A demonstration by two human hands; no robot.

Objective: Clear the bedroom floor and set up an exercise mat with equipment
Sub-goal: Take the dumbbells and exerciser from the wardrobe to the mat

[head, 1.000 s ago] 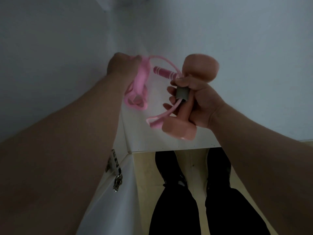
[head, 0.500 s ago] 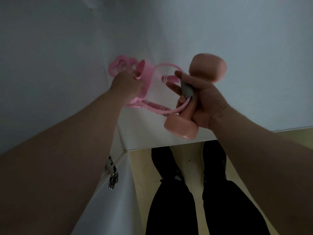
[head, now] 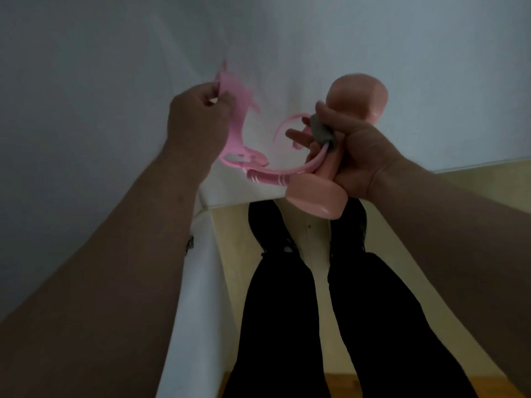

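The right hand [head: 359, 150] curls round the pink dumbbell [head: 316, 196] and a grey rope handle [head: 321, 133] together, likely to carry both in one trip. At its nine o'clock the left hand [head: 195, 124] pinches the blurred pink skipping rope [head: 233, 139], seemingly gathering slack.

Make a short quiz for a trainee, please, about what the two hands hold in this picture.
1. Choose one. What does the right hand grip?
A) a pink dumbbell
B) a water bottle
C) a rolled mat
2. True or false: the left hand holds nothing.
3. Fill in: the pink cord runs from the left hand to the ____ hand.

Key: 1 A; 2 false, its fingers pinch the pink cord; 3 right.
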